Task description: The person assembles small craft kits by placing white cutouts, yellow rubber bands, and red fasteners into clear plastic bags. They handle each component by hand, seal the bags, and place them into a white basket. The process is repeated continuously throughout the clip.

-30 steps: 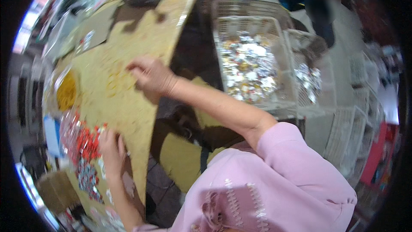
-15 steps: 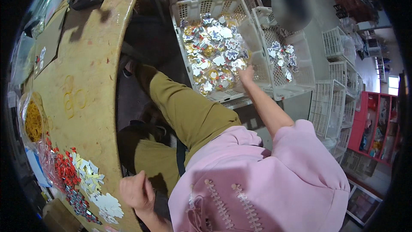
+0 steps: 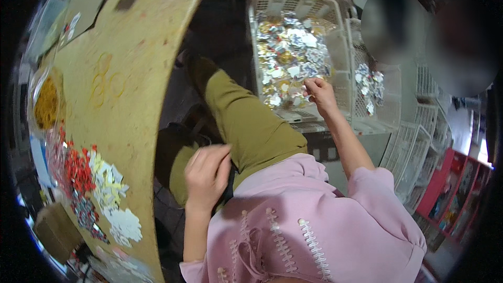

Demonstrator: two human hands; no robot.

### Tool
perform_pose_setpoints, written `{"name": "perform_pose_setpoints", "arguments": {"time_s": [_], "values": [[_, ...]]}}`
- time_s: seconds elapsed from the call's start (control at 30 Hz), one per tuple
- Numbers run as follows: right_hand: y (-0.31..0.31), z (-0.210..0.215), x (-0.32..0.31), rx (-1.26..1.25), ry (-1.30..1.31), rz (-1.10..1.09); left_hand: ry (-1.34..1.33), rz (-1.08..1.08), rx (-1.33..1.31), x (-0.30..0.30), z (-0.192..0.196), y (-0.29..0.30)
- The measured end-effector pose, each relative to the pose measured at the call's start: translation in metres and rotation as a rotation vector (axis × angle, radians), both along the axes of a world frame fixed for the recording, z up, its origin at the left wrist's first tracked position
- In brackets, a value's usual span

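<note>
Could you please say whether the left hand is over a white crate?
No, the left hand is over the olive trousers.

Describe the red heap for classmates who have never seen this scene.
Find the yellowish table on the picture's left. Near its left edge, below the bag of yellow bands, lies the heap of red pieces. Its red sets it apart from the pale pieces at right and greyish pieces below.

No lettering, label, number or sign can be read on anything in view
</note>
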State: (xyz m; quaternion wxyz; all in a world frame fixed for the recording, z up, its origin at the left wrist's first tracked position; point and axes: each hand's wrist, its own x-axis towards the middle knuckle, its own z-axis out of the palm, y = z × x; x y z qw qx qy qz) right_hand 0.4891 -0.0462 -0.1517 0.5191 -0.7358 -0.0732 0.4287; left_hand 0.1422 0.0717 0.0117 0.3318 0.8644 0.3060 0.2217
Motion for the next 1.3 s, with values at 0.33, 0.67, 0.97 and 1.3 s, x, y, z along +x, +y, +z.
{"name": "perform_pose_setpoints", "arguments": {"time_s": [0.33,0.67,0.97,1.3], "values": [[0.051,0.148,-0.132,0.27,0.739,0.476,-0.353,0.171,-0.388,0.021,-0.031,0.005],[0.072,0.164,-0.178,0.121,0.283,0.894,-0.232,0.11,-0.639,-0.043,-0.031,0.009],[0.063,0.156,-0.174,-0.025,0.666,1.059,-0.298,-0.075,-0.583,-0.057,-0.036,0.018],[0.047,0.14,-0.208,0.207,0.507,0.733,-0.235,0.308,-0.722,-0.048,-0.001,-0.028]]}}
